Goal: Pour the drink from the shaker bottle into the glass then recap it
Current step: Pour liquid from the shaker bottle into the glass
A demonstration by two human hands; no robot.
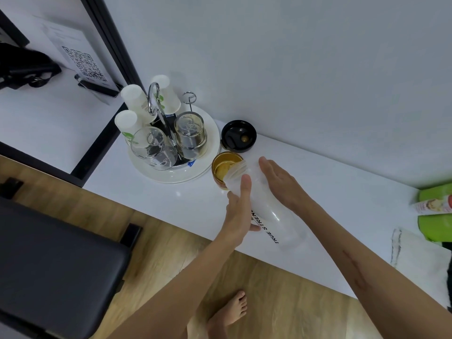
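From the head view, a clear plastic shaker bottle (266, 206) with black lettering is seen tipped steeply over a white counter (151, 192), its open threaded mouth resting at the rim of a glass (226, 168) that is filled with an amber drink; the bottle is clasped by both hands, the left hand (238, 211) wrapped around its near side with the thumb pointing up along the neck, the right hand (281, 182) pressed flat along its far side. The glass stands just beside a round white tray (171, 178), on which upturned clear glasses (171, 143) and white paper cups (137, 104) are hung around a chrome wire stand (156, 101); these crowd the space to the left of the glass. A round black cap (238, 139) lies upside down just behind the glass, close to the white wall (318, 69). At the right edge green packets (435, 211) and a folded white cloth (420, 258) are seen, well apart from the bottle; bare counter lies between them. Below the counter's front edge a wood-grain floor (159, 241), a dark padded seat (53, 260) and a bare foot (232, 311) are visible.
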